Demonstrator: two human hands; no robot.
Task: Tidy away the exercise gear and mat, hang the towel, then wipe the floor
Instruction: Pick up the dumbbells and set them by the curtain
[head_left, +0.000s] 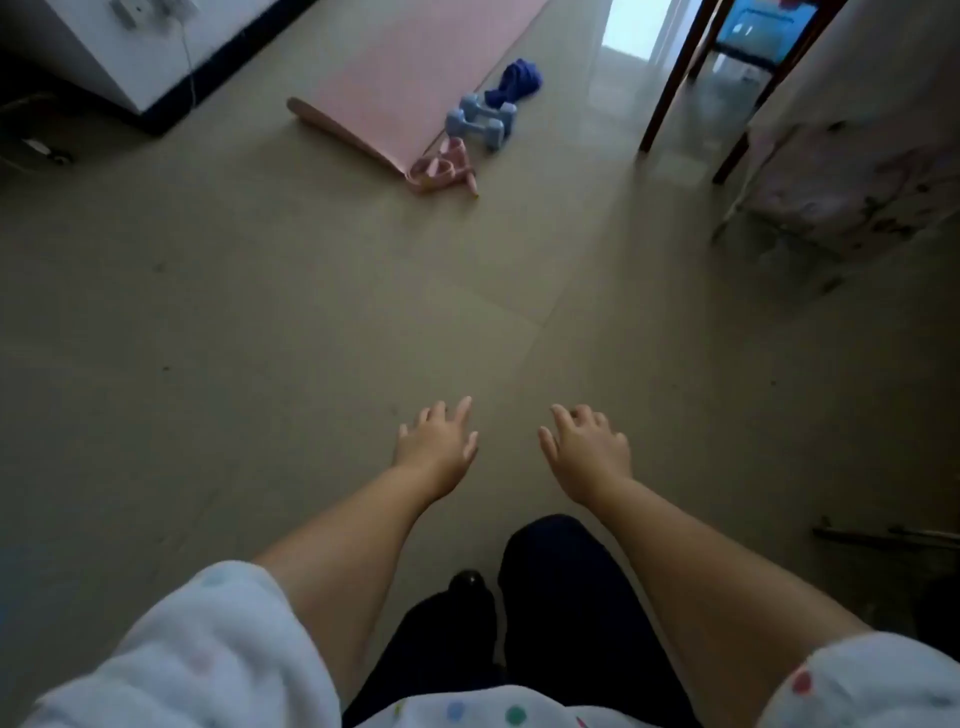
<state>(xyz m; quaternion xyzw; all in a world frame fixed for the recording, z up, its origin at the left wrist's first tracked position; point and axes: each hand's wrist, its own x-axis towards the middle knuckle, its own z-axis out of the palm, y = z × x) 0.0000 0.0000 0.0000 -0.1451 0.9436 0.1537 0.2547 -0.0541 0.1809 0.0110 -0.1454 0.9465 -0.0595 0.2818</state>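
Pink mat (415, 67) lies way off on the far floor (260, 312), two blue dumbbells (480, 122), a pink band (441, 169) and a purple towel (514, 83) just beside its right edge. Left hand (436, 449) and right hand (587, 449) hang loose near me, fingers spread, holding nothing.

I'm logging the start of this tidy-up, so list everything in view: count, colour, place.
mat: one, pink, unrolled on the floor, far centre
dumbbells: two, light blue, beside the mat's right edge
towel: one, dark blue, crumpled behind the dumbbells
resistance band: one, pink, at the mat's near corner
cabinet: one, white, far left
chair legs: brown, far right
floor: beige tiles
left hand: fingers relaxed, holding nothing
right hand: fingers relaxed, holding nothing
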